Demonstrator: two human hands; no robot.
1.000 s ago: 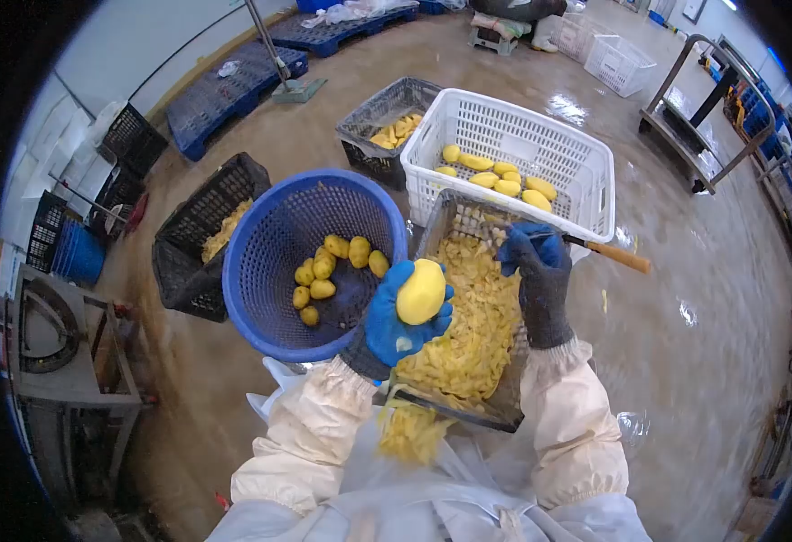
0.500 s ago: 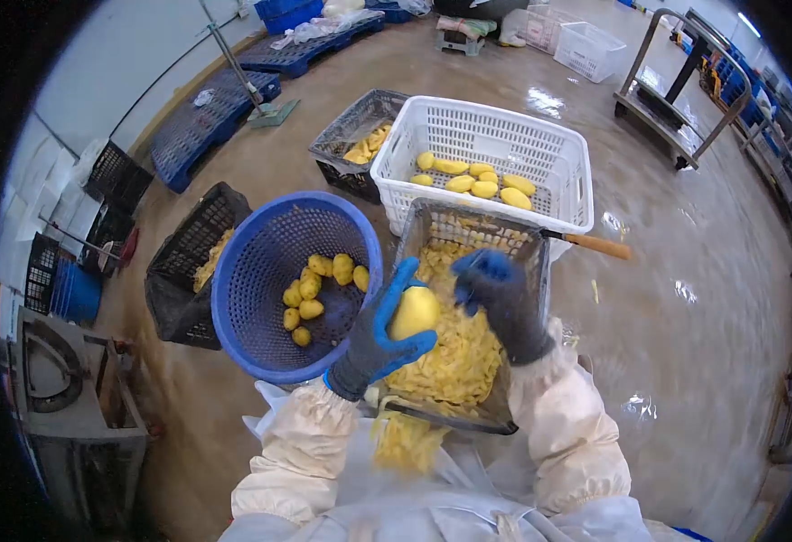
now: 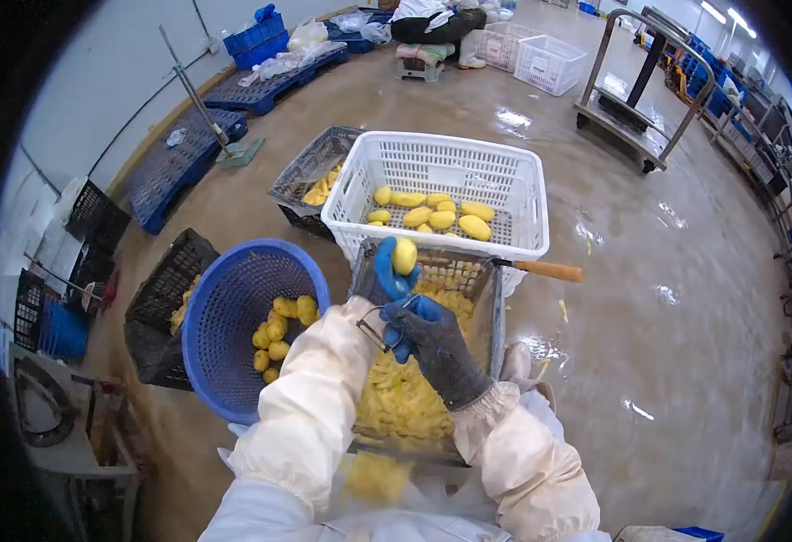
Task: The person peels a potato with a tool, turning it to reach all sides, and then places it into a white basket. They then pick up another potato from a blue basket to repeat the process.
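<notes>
My left hand [image 3: 385, 275], in a blue and grey glove, is closed around a peeled yellow potato [image 3: 405, 256] near the front wall of the white basket. Below it, my right hand [image 3: 441, 348] grips a metal-framed peeler [image 3: 373, 331] whose frame sticks out to the left. Under both hands is a dark crate [image 3: 497, 334] full of yellow peelings [image 3: 405, 397]. Several peeled potatoes [image 3: 417, 217] lie in the white basket [image 3: 536, 212] beyond. Unpeeled-looking potatoes [image 3: 276, 330] sit in the blue perforated tub [image 3: 206, 316] on the left.
A wooden-handled tool [image 3: 549, 270] rests across the crate's right rim. Two dark lined crates [image 3: 156, 316] [image 3: 292, 176] stand left and behind. Farther off are a trolley [image 3: 626, 117], blue pallets [image 3: 174, 167] and a seated person's boot [image 3: 472, 50]. The floor looks wet.
My left hand has lifted the potato up and away, toward the white basket. My right hand has moved down and left, close beneath it. The camera view has shifted.
</notes>
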